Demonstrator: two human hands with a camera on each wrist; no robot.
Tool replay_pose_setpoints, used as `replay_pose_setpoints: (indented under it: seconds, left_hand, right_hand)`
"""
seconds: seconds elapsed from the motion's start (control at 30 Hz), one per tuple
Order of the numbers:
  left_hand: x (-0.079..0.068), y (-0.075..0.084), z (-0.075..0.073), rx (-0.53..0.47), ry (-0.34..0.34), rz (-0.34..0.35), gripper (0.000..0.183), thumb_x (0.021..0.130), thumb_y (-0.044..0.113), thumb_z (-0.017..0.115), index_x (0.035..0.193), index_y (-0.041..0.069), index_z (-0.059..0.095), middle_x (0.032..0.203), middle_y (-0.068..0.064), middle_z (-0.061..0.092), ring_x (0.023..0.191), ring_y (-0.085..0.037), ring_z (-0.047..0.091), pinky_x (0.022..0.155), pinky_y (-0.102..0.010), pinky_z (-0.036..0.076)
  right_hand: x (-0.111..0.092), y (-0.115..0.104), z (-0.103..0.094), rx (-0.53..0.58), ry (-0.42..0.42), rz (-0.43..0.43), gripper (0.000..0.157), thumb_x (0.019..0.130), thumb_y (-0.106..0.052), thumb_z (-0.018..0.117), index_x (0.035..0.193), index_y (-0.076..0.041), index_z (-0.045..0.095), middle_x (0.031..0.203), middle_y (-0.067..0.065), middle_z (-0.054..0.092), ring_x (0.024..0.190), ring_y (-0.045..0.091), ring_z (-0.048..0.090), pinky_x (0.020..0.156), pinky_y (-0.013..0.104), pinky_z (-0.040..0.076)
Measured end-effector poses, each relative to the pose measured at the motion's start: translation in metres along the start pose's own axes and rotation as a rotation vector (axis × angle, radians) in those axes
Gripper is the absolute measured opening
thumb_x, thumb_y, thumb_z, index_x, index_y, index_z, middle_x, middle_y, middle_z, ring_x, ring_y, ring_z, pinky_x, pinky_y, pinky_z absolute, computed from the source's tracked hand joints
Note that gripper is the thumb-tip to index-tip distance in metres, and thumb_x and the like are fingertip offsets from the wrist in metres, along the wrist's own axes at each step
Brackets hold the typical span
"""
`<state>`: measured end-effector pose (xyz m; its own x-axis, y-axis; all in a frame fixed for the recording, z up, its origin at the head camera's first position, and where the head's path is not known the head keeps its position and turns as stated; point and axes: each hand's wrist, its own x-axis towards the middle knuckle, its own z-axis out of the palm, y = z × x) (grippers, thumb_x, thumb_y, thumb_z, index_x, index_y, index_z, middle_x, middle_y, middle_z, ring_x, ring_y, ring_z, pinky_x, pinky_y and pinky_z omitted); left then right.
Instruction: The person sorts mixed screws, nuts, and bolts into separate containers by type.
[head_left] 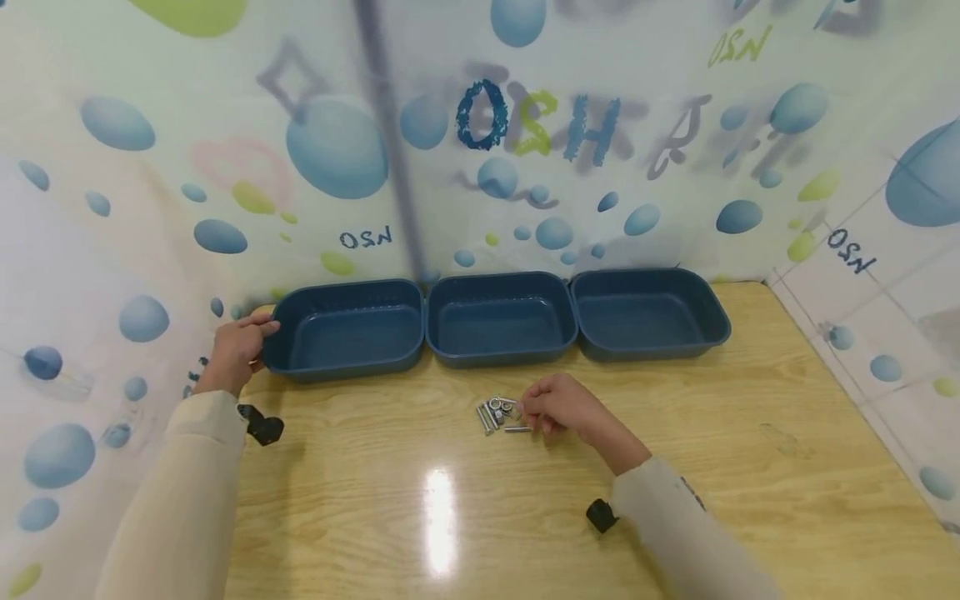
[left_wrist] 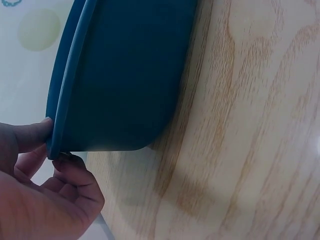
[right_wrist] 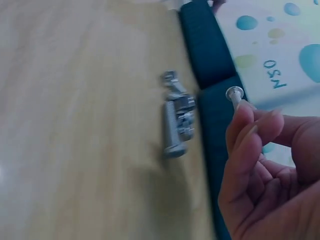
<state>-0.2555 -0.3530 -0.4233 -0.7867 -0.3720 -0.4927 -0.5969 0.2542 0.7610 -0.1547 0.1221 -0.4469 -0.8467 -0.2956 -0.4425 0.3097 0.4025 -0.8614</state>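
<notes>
My left hand [head_left: 238,346] pinches the rim of the left blue bin [head_left: 345,371] at its outer end; the left wrist view shows the thumb on the rim and curled fingers beneath it. Between thumb and fingertips, my right hand [right_wrist: 270,175] pinches a bolt [right_wrist: 235,94], its round head and part of the thread showing in the right wrist view. Just left of that hand in the head view lies a small pile of bolts and nuts [head_left: 495,410] on the table. Fingers hide most of the held bolt.
A middle blue bin [head_left: 501,361] and a right blue bin [head_left: 652,353] stand in a row with the left one along the back of the wooden table [head_left: 360,500]. Behind them rises a patterned wall covering [head_left: 450,208], with more at both sides.
</notes>
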Motion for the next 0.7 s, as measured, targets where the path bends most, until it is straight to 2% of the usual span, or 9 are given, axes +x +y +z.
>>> replay_pose_setpoints:
  seconds: [0.1,0.2,0.33,0.5,0.6,0.7]
  left_hand:
    - [-0.001,0.001,-0.002,-0.006,0.003,-0.004,0.052,0.101,0.032,0.05,0.15,0.018,0.04,0.106,0.008,0.047,0.093,-0.015,0.043,0.073,-0.028,0.042]
    - [-0.001,0.002,-0.003,-0.02,0.009,-0.005,0.052,0.101,0.032,0.051,0.15,0.018,0.041,0.108,0.009,0.049,0.094,-0.014,0.044,0.076,-0.029,0.043]
    - [-0.001,0.004,0.0,-0.03,0.016,-0.012,0.051,0.101,0.032,0.051,0.149,0.019,0.041,0.125,0.003,0.051,0.097,-0.014,0.046,0.081,-0.031,0.043]
    - [0.001,0.005,0.001,-0.04,0.007,-0.018,0.051,0.102,0.032,0.049,0.15,0.02,0.039,0.148,-0.005,0.04,0.106,-0.016,0.045,0.084,-0.031,0.042]
    - [0.0,0.004,0.001,-0.048,0.001,-0.028,0.051,0.102,0.033,0.049,0.151,0.02,0.038,0.149,-0.006,0.039,0.106,-0.017,0.046,0.083,-0.031,0.042]
    - [-0.002,0.003,0.001,-0.059,-0.005,-0.039,0.052,0.102,0.034,0.049,0.151,0.02,0.038,0.147,-0.005,0.041,0.103,-0.017,0.047,0.08,-0.031,0.042]
  right_hand:
    - [0.008,-0.015,0.0,0.038,-0.015,-0.002,0.021,0.094,-0.015,0.064,0.101,0.004,0.068,0.07,0.006,0.062,0.048,0.008,0.045,0.047,0.025,0.038]
    - [0.019,-0.032,0.004,0.058,-0.036,-0.01,0.025,0.094,-0.018,0.066,0.104,0.004,0.067,0.072,0.006,0.062,0.048,0.009,0.045,0.048,0.026,0.039]
    - [0.032,-0.054,0.014,0.065,-0.066,-0.024,0.032,0.092,-0.023,0.069,0.107,0.005,0.067,0.074,0.006,0.063,0.049,0.011,0.046,0.052,0.029,0.04]
    - [0.049,-0.08,0.032,0.096,-0.093,-0.045,0.028,0.09,-0.022,0.071,0.104,0.003,0.068,0.071,0.004,0.062,0.048,0.009,0.046,0.049,0.026,0.037]
    - [0.059,-0.095,0.045,0.136,-0.115,-0.056,0.022,0.091,-0.021,0.071,0.1,-0.001,0.069,0.069,0.004,0.062,0.047,0.009,0.045,0.047,0.024,0.036]
    - [0.069,-0.109,0.056,0.17,-0.142,-0.061,0.026,0.091,-0.02,0.07,0.105,0.002,0.068,0.069,0.005,0.062,0.046,0.009,0.044,0.047,0.024,0.036]
